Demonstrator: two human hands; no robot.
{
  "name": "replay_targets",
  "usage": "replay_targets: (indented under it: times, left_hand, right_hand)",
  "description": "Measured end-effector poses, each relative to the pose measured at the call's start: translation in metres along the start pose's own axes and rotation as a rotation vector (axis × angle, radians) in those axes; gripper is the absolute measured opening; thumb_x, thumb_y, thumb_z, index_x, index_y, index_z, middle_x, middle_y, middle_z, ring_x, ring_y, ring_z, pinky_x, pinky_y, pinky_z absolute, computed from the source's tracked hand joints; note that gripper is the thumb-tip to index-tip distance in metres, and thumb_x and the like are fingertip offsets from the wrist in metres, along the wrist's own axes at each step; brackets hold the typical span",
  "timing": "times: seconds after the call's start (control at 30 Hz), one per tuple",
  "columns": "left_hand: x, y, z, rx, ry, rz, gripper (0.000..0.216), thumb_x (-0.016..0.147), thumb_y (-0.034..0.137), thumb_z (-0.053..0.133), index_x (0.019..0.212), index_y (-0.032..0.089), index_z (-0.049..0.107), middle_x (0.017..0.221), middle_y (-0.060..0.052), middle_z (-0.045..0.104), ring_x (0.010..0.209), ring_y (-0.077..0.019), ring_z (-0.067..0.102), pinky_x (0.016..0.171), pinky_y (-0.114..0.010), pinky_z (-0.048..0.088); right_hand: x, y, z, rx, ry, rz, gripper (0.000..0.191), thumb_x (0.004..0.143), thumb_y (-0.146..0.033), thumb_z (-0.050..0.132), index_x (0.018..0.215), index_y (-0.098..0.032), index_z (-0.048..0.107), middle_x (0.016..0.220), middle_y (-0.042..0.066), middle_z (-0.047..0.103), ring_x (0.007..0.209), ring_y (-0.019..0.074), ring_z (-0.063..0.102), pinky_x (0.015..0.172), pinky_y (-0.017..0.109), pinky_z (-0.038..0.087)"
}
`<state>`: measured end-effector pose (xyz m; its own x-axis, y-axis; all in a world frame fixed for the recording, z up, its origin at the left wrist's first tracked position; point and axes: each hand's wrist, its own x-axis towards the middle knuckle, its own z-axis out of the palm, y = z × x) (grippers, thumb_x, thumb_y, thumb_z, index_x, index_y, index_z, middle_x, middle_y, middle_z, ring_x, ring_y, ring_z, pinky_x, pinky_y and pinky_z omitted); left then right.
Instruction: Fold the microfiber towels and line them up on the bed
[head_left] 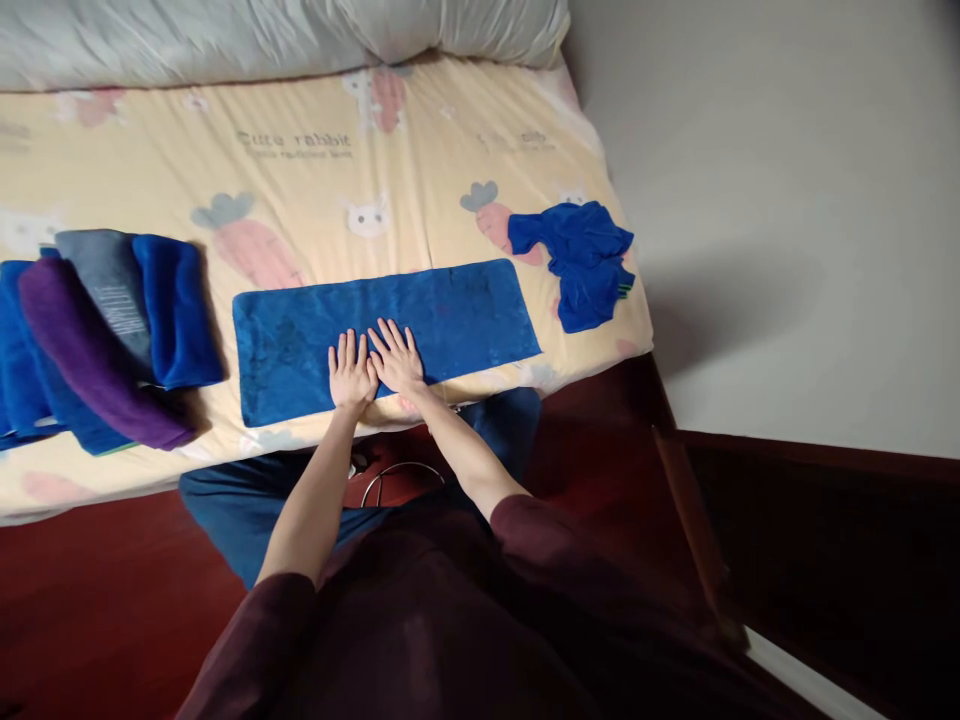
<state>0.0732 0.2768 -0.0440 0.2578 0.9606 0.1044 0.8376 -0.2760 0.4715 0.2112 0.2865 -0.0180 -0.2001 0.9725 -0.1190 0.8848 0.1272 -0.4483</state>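
A long blue towel (465,315) lies spread flat on the yellow rabbit-print bed sheet (300,170), near the bed's front edge. My left hand (351,372) and my right hand (396,358) rest side by side on the towel's near middle. Both have their fingers stretched out and lie palm down on the cloth. Neither hand holds anything.
A row of folded towels (105,330), blue, purple and grey, lies at the left on the bed. A crumpled blue cloth (581,262) sits near the bed's right corner. White pillows (300,35) line the far side. Dark red floor (97,600) and pale floor (787,200) surround the bed.
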Motion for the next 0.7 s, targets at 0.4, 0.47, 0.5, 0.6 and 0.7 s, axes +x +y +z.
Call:
replay_targets:
  times: [0.4, 0.47, 0.5, 0.6, 0.7]
  left_hand:
    - [-0.005, -0.012, -0.010, 0.047, 0.042, -0.010, 0.064, 0.100, 0.036, 0.040, 0.161, 0.017, 0.034, 0.170, -0.014, 0.023, 0.159, -0.0301, 0.017, 0.128, -0.058, 0.013]
    - [-0.007, -0.020, -0.015, 0.057, 0.068, -0.033, 0.065, 0.099, 0.037, 0.041, 0.161, 0.017, 0.034, 0.170, -0.014, 0.023, 0.159, -0.0306, 0.017, 0.128, -0.059, 0.013]
    - [-0.008, -0.025, -0.018, 0.059, 0.080, -0.046, 0.066, 0.099, 0.037, 0.042, 0.161, 0.017, 0.034, 0.170, -0.015, 0.023, 0.159, -0.0310, 0.017, 0.128, -0.060, 0.013]
    - [-0.014, -0.043, -0.030, 0.054, 0.110, -0.106, 0.068, 0.098, 0.038, 0.043, 0.161, 0.016, 0.034, 0.169, -0.017, 0.023, 0.159, -0.0326, 0.016, 0.127, -0.062, 0.011]
    - [-0.023, -0.063, -0.046, 0.027, 0.119, -0.183, 0.070, 0.097, 0.039, 0.043, 0.161, 0.012, 0.032, 0.170, -0.019, 0.020, 0.159, -0.0345, 0.013, 0.126, -0.065, 0.008]
  right_hand:
    - [-0.017, 0.033, -0.019, 0.025, 0.016, -0.038, 0.059, 0.107, -0.037, 0.033, 0.163, -0.018, 0.029, 0.173, 0.003, 0.011, 0.161, 0.0209, 0.004, 0.131, 0.048, -0.001]
    - [-0.025, 0.056, -0.030, 0.012, 0.026, 0.010, 0.060, 0.107, -0.038, 0.032, 0.164, -0.017, 0.029, 0.173, 0.003, 0.010, 0.161, 0.0216, 0.004, 0.131, 0.049, -0.002]
    - [-0.029, 0.068, -0.034, 0.002, 0.039, 0.033, 0.060, 0.107, -0.038, 0.032, 0.163, -0.016, 0.029, 0.173, 0.004, 0.010, 0.161, 0.0220, 0.004, 0.131, 0.049, -0.002]
    - [-0.039, 0.104, -0.045, -0.028, 0.085, 0.085, 0.062, 0.107, -0.039, 0.033, 0.163, -0.014, 0.028, 0.173, 0.006, 0.012, 0.161, 0.0225, 0.007, 0.131, 0.049, -0.001]
    - [-0.047, 0.134, -0.054, -0.051, 0.117, 0.119, 0.063, 0.106, -0.040, 0.034, 0.163, -0.014, 0.028, 0.173, 0.006, 0.015, 0.161, 0.0226, 0.008, 0.131, 0.050, 0.001]
